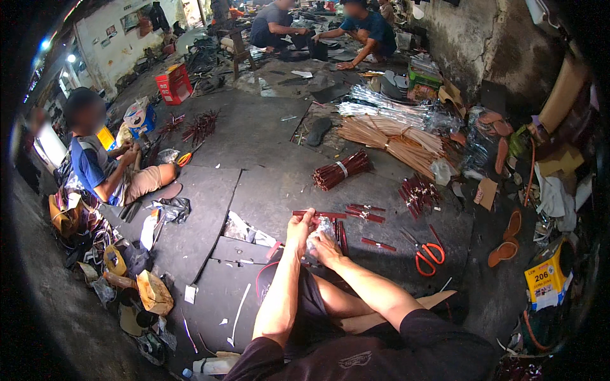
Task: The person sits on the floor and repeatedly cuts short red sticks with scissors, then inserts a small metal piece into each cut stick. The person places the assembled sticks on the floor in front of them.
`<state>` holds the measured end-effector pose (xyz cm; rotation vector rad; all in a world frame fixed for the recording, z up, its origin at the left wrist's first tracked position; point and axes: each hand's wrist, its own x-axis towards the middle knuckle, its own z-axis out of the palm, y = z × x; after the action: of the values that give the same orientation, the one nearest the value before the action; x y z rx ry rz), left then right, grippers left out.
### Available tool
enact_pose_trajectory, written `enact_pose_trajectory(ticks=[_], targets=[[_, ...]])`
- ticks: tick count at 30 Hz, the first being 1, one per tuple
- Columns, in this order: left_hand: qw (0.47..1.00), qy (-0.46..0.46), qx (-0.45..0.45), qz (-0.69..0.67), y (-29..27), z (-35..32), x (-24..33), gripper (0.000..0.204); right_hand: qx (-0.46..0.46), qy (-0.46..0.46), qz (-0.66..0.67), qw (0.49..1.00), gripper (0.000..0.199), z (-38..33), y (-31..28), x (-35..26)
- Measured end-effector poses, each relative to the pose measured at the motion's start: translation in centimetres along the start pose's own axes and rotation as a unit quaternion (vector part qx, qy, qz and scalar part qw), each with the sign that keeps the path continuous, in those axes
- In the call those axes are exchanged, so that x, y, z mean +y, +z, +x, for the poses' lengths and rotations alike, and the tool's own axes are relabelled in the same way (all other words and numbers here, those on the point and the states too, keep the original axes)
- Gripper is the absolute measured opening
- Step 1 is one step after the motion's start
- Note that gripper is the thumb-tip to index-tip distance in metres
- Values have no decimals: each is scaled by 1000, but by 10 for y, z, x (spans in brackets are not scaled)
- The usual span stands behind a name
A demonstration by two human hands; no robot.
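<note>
In front of my lap, my left hand (298, 232) is closed with its fingertips pinching a dark red strip (329, 214), which points out to the right. Just below and to its right, my right hand (326, 250) has its fingers closed at a crinkled clear plastic bag (322, 227); the fingertips are partly hidden. Several dark red strips (342, 236) lie beside the right hand. Small red bundles with pale ties (365, 216) rest a little farther out, and one more tied bundle (379, 244) lies to the right.
Scissors with orange handles (430, 259) lie right of my hands. Beyond are a large red strip bundle (342, 169), a red pile (419, 193) and tan strips (394, 140). A seated person (105, 159) works at left; two people (368, 35) crouch at the back. Sandals (506, 244) lie right.
</note>
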<state>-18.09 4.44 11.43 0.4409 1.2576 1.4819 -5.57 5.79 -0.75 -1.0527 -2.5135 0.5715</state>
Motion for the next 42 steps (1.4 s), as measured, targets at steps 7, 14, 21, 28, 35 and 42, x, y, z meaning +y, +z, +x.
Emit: enact_pose_trajectory(ticks=[7,14,21,28,35,42], targets=[[1000,10,10,5,-3,0,-5,27,-127,140,134,973,22,29,-26,-8],[1000,12,-3,15,-4,4,-7,25,-110,134,-29,984,32,36,3,17],[1000,12,5,16,-8,9,-16,24,-9,133,10,991,26,22,7,11],[996,51,59,-53,-15,9,-9,21,-117,105,-14,987,38,22,-31,-8],[987,96,97,-79,-9,3,0,21,-98,42,-66,992,34,27,-12,15],[993,59,89,-51,-9,-4,4,21,-98,140,26,985,26,32,-21,9]])
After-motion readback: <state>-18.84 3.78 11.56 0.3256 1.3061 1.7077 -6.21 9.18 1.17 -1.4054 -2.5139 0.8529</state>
